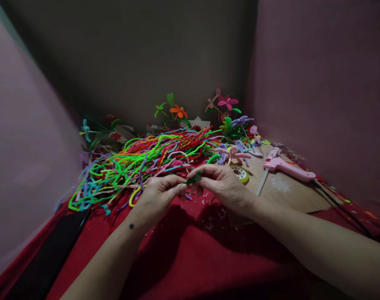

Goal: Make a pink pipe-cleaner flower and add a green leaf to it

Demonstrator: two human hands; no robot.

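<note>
A small dark green fuzzy piece (193,178) is pinched between my two hands above the red cloth. My left hand (158,195) grips its left end with thumb and fingertips. At its right end, the fingers of my right hand (224,183) are closed on it. Just beyond my hands lies a large heap of colourful pipe cleaners (146,160). A yellow tape roll (240,173) sits right behind my right hand, close to a pink fuzzy flower (232,155).
A pink glue gun (286,168) with a black cord rests on a brown board (290,196) at the right. Fuzzy flowers, one orange (178,111), stand at the back. A black flat object (52,254) lies at the left on the red cloth (183,258).
</note>
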